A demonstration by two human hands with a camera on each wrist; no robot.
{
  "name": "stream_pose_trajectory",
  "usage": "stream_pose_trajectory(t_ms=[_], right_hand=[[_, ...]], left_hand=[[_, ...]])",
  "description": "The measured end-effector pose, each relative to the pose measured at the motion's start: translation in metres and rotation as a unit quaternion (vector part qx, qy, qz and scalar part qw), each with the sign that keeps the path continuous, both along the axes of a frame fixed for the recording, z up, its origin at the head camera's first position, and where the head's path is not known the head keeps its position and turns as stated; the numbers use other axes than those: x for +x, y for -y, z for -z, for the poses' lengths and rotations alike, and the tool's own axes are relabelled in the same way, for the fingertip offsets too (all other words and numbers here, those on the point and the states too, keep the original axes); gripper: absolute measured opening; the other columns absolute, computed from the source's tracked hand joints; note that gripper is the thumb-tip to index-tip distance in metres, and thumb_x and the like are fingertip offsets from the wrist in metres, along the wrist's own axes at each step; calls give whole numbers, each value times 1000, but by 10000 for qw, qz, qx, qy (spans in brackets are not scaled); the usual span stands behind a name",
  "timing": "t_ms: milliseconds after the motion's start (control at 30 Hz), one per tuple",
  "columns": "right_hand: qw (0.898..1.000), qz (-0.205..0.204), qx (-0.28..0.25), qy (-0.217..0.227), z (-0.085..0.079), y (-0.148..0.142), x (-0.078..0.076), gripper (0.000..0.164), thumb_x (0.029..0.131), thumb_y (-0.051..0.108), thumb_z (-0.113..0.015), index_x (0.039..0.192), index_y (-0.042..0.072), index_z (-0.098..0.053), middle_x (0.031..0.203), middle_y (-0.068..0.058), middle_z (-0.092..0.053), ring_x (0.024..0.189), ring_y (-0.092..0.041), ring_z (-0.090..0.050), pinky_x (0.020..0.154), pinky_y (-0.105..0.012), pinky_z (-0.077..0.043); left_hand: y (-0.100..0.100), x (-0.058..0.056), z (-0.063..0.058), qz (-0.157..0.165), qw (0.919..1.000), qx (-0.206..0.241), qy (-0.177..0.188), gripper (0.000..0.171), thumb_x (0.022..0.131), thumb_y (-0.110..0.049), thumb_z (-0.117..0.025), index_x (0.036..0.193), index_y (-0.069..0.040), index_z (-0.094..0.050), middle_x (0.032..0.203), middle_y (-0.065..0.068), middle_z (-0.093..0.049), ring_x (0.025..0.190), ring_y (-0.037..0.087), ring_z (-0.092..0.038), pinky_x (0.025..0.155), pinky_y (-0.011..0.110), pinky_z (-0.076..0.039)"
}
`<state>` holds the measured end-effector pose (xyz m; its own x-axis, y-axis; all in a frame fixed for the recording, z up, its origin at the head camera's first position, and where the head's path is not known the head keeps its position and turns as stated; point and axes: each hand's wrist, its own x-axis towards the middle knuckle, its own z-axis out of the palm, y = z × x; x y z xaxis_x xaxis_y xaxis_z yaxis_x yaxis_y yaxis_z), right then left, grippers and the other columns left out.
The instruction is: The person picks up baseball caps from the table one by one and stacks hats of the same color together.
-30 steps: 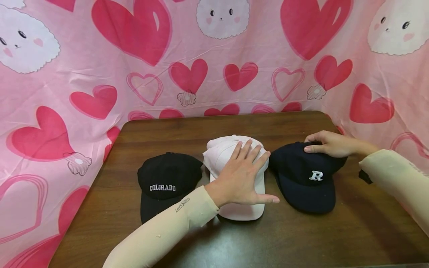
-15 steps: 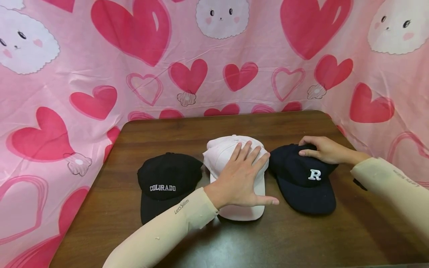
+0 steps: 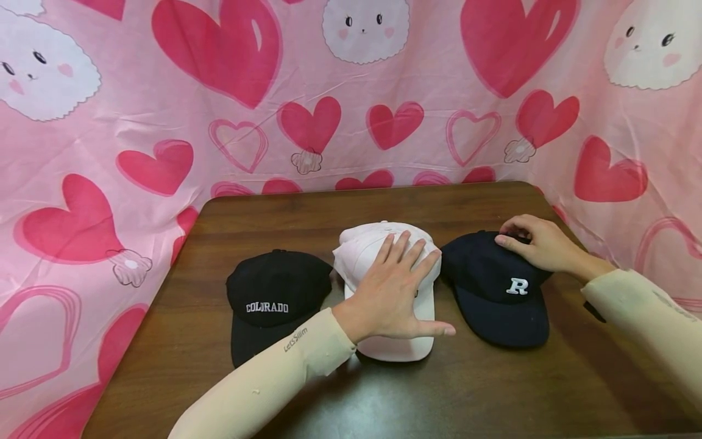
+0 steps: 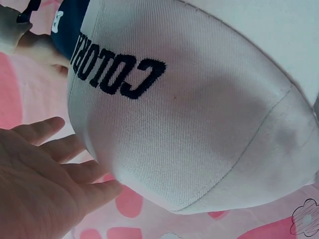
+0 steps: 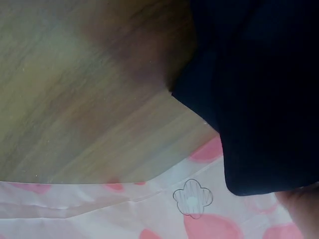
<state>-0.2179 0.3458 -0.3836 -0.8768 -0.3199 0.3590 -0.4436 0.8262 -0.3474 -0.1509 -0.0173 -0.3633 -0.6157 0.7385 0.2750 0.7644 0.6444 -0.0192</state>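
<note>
Three baseball caps stand in a row, brims toward me. My left hand [image 3: 390, 296] lies over the pale pink-white cap [image 3: 359, 247] with straight, spread fingers; the left wrist view shows the fingertips at the crown of this cap [image 4: 199, 124], with dark lettering on its front. At the right, my right hand [image 3: 543, 244] pinches the top of the navy cap [image 3: 488, 274] bearing a white R, thumb in front and fingers bent behind. The right wrist view has the dark cap [image 5: 264, 109] large, with only a bit of the hand [image 5: 301, 206] showing.
To the left sits a black cap [image 3: 274, 280] lettered COLORADO, its brim partly covered by my left sleeve [image 3: 274, 378]. Everything rests on a brown wooden table [image 3: 439, 402]. A pink cloth [image 3: 351, 85] with hearts hangs behind and along both sides.
My right hand shifts left along the navy cap's top, then slightly back right and up. The cap's crown changes shape a little. The left hand stays in place on the pale cap.
</note>
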Motion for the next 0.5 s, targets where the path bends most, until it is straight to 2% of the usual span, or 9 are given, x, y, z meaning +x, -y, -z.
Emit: stream_pose_trajectory(t_ms=[67,133,233,300,367,500], right_hand=[[9994,335,-80,59,-3,3,6,22,93,27,-76,106,9,-72,97,-6,-68,87,-22,-58,77,-29,-46],[9968,786,-106,119,-6,7,14,35,97,38,-69,112,5,-69,105,-15,-65,94,-31,-57,82,-44,-48],[9884,1511,-103,112,-9,16,30,55,98,51,-62,119,1,-64,117,-27,-58,103,-44,-51,83,-64,-43],[9825,1857,-70,106,-9,22,40,65,96,57,-60,126,0,-60,124,-32,-52,108,-51,-46,83,-70,-39],[9789,2037,-1,137,-7,29,51,73,94,61,-61,133,0,-56,129,-34,-46,112,-56,-42,82,-72,-36],[9762,2133,218,312,7,41,64,90,87,68,-66,147,4,-45,141,-37,-34,119,-62,-34,84,-79,-32]], left_hand=[[1,0,1,-11,10000,23,20,114,76,-96,-41,161,-20,-32,163,9,-34,153,38,-21,125,55,-6],[2,0,1,-27,10000,46,34,115,76,-96,-41,161,-20,-32,163,9,-34,153,38,-20,125,55,-6],[4,0,1,-48,9999,85,40,115,76,-96,-41,161,-19,-32,163,10,-34,154,39,-20,125,55,-6],[5,0,1,-58,9999,112,8,115,76,-95,-42,160,-18,-33,163,10,-34,153,39,-20,125,55,-6],[7,-1,1,-69,9999,117,5,114,77,-95,-42,160,-18,-34,163,10,-35,153,39,-20,125,56,-6],[9,-2,1,-79,9999,125,37,113,77,-94,-43,160,-18,-33,163,10,-34,154,39,-20,125,56,-6]])
